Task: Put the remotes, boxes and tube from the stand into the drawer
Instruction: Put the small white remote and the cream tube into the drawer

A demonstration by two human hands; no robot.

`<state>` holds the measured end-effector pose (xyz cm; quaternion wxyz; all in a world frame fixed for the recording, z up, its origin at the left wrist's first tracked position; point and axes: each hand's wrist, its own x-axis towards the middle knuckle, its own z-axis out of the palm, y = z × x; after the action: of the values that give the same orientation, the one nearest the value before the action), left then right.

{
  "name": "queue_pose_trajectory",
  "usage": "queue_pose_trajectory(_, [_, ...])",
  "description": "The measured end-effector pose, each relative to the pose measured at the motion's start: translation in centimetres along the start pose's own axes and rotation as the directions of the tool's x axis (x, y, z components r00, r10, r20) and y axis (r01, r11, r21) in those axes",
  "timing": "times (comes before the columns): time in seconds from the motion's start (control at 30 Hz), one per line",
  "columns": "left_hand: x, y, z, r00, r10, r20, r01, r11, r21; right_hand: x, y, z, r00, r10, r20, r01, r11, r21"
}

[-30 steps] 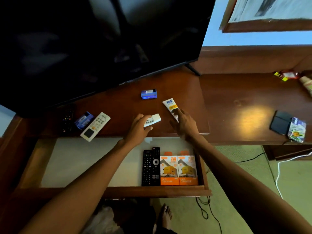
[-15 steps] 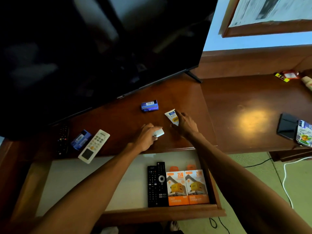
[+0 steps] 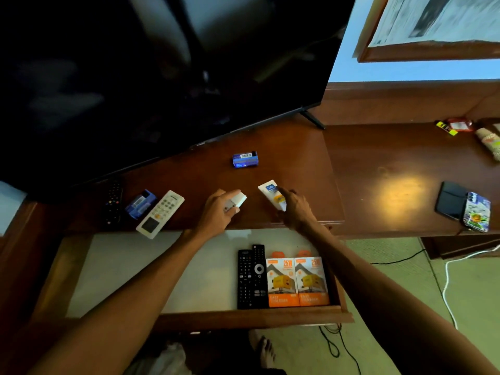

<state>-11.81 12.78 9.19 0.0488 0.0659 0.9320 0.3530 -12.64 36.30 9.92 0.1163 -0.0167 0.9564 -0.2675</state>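
My left hand (image 3: 216,212) grips a small white remote (image 3: 238,201) at the stand's front edge. My right hand (image 3: 295,209) closes on a white tube (image 3: 270,192) with a yellow patch beside it. On the stand lie a blue box (image 3: 244,159) near the TV, another blue box (image 3: 140,204), a white remote (image 3: 160,214) overhanging the edge, and a black remote (image 3: 113,201) in shadow. The open drawer (image 3: 243,316) below holds two black remotes (image 3: 251,277) and two orange charger boxes (image 3: 297,281) at its right end.
A large dark TV (image 3: 162,77) stands over the back of the stand. On the desk to the right lie a dark wallet (image 3: 450,200), a phone (image 3: 477,212) and packets (image 3: 457,125). Cables (image 3: 446,280) run over the floor. My foot (image 3: 266,353) is below the drawer.
Both hands have closed further over the small remote and the tube, which have shifted slightly toward the stand's front edge. The camera has moved closer and tilted down.
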Motion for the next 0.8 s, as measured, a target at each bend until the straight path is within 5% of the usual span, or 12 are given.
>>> queue_pose_trajectory(0.33, [-12.1, -4.8, -2.0, 0.995, -0.071, -0.068, 0.076, 0.994, 0.075, -7.7, -5.4, 7.2, 0.97, -0.181, 0.165, 0.158, 0.977, 0.144])
queue_pose_trajectory(0.8, [-14.5, -15.7, 1.3, 0.911, -0.4, 0.102, 0.38, 0.909, 0.173, -9.4, -8.8, 20.8, 0.964, -0.009, 0.267, 0.027, 0.998, -0.063])
